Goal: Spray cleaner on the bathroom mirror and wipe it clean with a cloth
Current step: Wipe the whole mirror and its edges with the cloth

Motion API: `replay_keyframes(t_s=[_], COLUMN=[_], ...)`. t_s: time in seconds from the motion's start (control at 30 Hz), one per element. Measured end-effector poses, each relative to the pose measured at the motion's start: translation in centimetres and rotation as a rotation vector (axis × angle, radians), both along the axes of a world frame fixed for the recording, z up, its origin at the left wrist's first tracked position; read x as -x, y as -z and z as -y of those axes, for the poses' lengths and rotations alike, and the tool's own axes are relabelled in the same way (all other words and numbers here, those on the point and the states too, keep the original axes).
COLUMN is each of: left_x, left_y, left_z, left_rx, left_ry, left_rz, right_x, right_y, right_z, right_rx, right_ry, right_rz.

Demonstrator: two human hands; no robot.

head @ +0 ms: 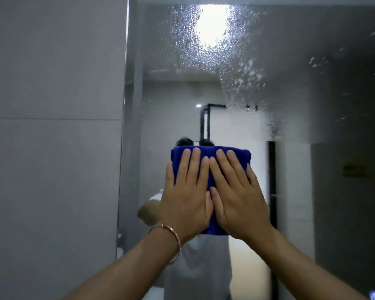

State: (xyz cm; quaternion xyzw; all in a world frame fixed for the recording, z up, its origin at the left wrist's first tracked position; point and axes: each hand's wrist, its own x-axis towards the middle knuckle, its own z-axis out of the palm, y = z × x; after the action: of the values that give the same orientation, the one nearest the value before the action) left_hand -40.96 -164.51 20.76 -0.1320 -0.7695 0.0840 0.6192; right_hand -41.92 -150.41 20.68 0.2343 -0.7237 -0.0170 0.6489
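**Two Flat Hands on the Cloth**

The left hand (185, 192) and right hand (236, 195) lie spread flat, side by side, pressing the blue cloth (211, 155) on the mirror (290, 61). Drops (lots up top) could run down and leave streaks if wiping stays low.

No legible txt; yellow sign (353, 169) reflected in mirror (301, 50) too blurry.

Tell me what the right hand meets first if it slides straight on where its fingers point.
The right hand lies flat on the cloth, fingers pointing up and slightly left. That line crosses clear mirror first, then probably reaches the spray droplets around the light's glare.
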Motion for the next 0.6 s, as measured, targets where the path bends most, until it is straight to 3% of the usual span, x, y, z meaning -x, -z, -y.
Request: replay_keyframes(t_s=[0.17,0.37,0.6], left_x=[-0.7,-0.9,-0.2], left_y=[-2.9,-15.2,-14.2], left_z=[-0.2,-5.4,-5.8], left_rx=[0.034,-0.056,-0.065], left_ry=[-0.033,-0.086,-0.009], left_rz=[0.072,0.01,-0.033], right_x=[0.1,-0.2,0.2], right_y=[-2.8,-15.6,-14.7], right_z=[-0.7,-4.7,-4.5], right_rx=[-0.042,0.032,0.117], right_ry=[-0.033,0.061,0.007], right_rz=[0.005,0.052,0.034])
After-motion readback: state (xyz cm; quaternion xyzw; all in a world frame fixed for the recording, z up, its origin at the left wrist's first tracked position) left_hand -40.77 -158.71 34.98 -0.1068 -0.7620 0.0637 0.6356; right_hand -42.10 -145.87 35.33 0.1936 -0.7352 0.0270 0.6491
